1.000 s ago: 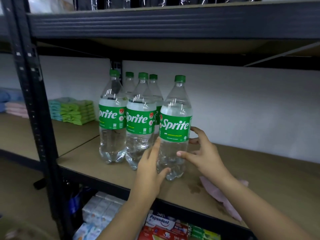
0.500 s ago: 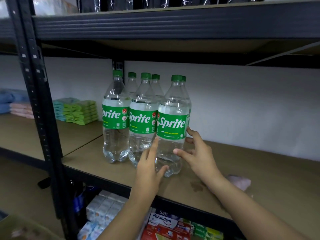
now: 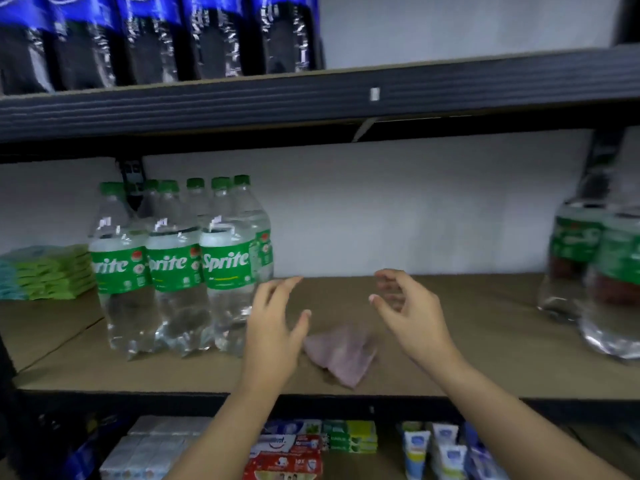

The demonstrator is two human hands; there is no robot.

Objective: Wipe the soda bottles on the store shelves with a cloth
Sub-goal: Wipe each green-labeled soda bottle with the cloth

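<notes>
You have one view only — the head camera, close to the rack, facing the middle shelf [image 3: 485, 341] straight on and slightly downward, wide enough to catch the shelf above [image 3: 311, 102] and the one below.

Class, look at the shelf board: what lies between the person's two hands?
In the head view, a crumpled pink cloth lies on the brown shelf board between the left hand and the right hand. Neither hand touches it.
</notes>
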